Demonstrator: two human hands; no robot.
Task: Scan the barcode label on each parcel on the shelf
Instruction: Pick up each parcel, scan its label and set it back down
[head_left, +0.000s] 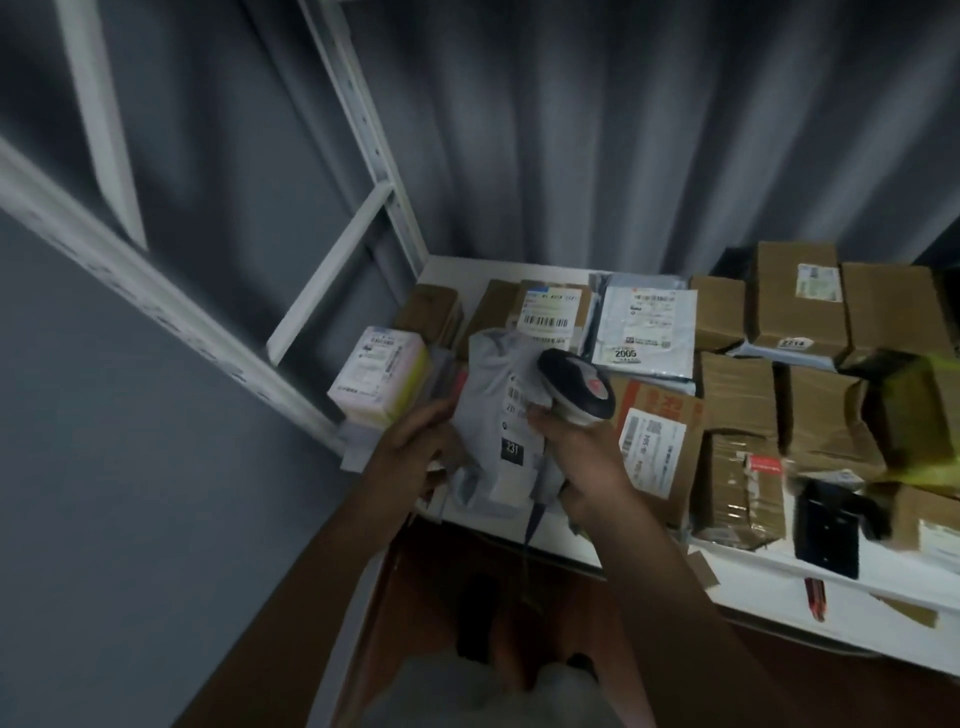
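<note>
You're looking at roughly ten brown cardboard boxes (795, 306), hard to count in the blur, plus three grey mailer bags (647, 327), one scanner (576, 387).

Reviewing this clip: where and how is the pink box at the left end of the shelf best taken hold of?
Probably across its two long sides, coming from the front over the shelf edge. The pink box lies flat, label up, and overhangs the front-left corner, so its near end is open. The left hand, holding the grey bag, is already beside it.
</note>
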